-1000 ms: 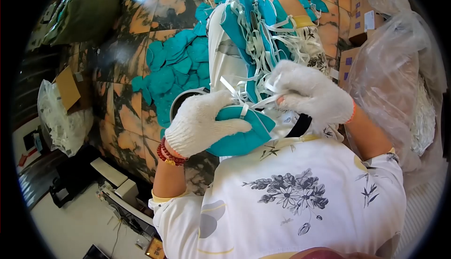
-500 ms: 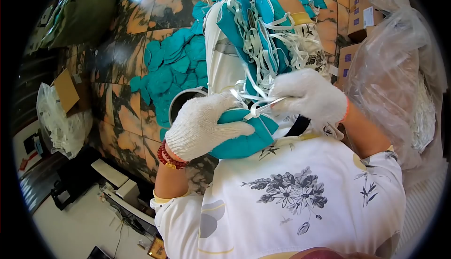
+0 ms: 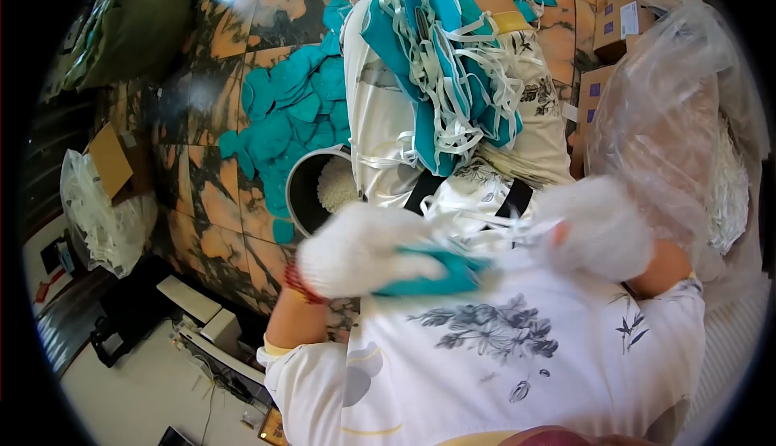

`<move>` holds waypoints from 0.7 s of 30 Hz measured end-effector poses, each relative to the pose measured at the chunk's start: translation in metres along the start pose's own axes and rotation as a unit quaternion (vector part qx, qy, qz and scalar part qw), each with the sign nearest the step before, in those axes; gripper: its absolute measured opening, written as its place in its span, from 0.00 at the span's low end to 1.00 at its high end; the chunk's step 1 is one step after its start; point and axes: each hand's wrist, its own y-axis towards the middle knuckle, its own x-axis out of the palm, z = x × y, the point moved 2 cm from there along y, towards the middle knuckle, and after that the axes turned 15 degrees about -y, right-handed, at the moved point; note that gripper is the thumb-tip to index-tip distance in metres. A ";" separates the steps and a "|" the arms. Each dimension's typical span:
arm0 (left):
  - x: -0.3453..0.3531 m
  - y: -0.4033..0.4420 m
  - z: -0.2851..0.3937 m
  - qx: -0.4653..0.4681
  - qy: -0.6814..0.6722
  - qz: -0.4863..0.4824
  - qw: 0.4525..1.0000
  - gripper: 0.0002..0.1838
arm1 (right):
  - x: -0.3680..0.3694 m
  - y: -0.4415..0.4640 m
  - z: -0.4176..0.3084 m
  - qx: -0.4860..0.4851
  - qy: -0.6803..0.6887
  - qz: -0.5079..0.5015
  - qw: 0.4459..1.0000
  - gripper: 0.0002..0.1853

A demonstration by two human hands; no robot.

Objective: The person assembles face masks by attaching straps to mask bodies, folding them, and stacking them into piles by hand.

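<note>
My left hand [image 3: 364,253], in a white knit glove, is closed around a small teal fabric pouch [image 3: 436,274] in front of my chest. White ribbons [image 3: 517,240] stretch from the pouch towards my right hand [image 3: 594,228], which is gloved too and smeared by motion. A bare fingertip shows on that glove, and its fingers appear pinched on the ribbons. Across my lap lies a bundle of teal pouches [image 3: 388,46] with loose white ties [image 3: 428,66].
A dark pot [image 3: 303,195] holding white grains [image 3: 338,183] stands by my left leg. Beyond it, teal pieces [image 3: 279,135] are heaped on the marbled floor [image 3: 218,187]. Clear plastic bags [image 3: 663,122] and cardboard boxes [image 3: 618,13] are at the right; an olive bag [image 3: 149,29] is far left.
Both hands have come closer to my chest, and my right hand has moved outwards to the right, away from my left. The pot's contents have come into view.
</note>
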 end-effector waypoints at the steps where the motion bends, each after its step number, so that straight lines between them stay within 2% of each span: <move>1: -0.022 -0.020 -0.013 -0.059 -0.038 0.072 0.995 0.15 | -0.029 -0.017 0.027 0.139 -0.170 -0.021 0.975 0.13; 2: -0.037 -0.029 -0.022 -0.115 -0.075 0.144 0.980 0.15 | -0.046 -0.019 0.035 0.184 -0.167 0.007 0.969 0.11; 3: -0.040 -0.022 -0.019 -0.087 -0.035 0.138 0.986 0.14 | -0.063 -0.021 0.042 0.228 -0.160 0.036 0.960 0.10; 4: -0.041 -0.016 -0.011 -0.067 0.006 0.125 0.990 0.14 | -0.059 -0.019 0.033 0.181 0.030 0.107 0.977 0.09; 6: -0.024 -0.008 -0.006 -0.054 0.021 0.122 0.991 0.14 | -0.043 -0.005 0.023 0.073 0.131 0.150 0.977 0.12; 7: -0.025 0.001 -0.004 -0.020 0.065 0.117 0.991 0.15 | -0.027 0.011 0.027 0.016 0.048 0.139 0.989 0.16; 8: -0.024 0.005 -0.003 -0.001 0.103 0.103 0.989 0.15 | -0.024 0.031 0.026 -0.094 -0.058 0.139 0.984 0.23; 10: -0.019 0.008 0.009 0.024 0.092 0.062 0.994 0.16 | -0.010 0.058 0.009 -0.121 -0.084 0.081 0.986 0.34; 12: -0.016 0.013 0.016 0.065 0.089 0.040 0.993 0.16 | 0.005 0.073 0.002 -0.086 0.004 -0.033 0.996 0.41; 13: -0.015 0.015 0.019 0.091 0.091 0.037 0.991 0.16 | 0.018 0.084 0.014 -0.128 0.017 -0.091 0.987 0.43; 14: -0.015 0.015 0.021 0.115 0.092 0.035 0.988 0.16 | 0.023 0.086 0.017 -0.136 -0.007 -0.110 0.985 0.37; 16: -0.020 0.009 0.025 0.071 0.123 0.039 0.989 0.19 | 0.035 0.091 0.024 -0.155 -0.056 -0.146 0.975 0.25; 18: -0.027 0.003 0.020 0.050 0.124 0.074 0.988 0.22 | 0.025 0.085 0.033 -0.044 -0.069 -0.230 0.970 0.15; 19: -0.027 0.002 0.018 0.027 0.093 0.100 0.990 0.17 | 0.019 0.080 0.034 -0.020 0.018 -0.136 0.990 0.11; 21: -0.019 0.010 0.009 0.052 0.027 0.113 0.992 0.18 | 0.023 0.087 0.033 -0.163 0.088 -0.027 0.982 0.11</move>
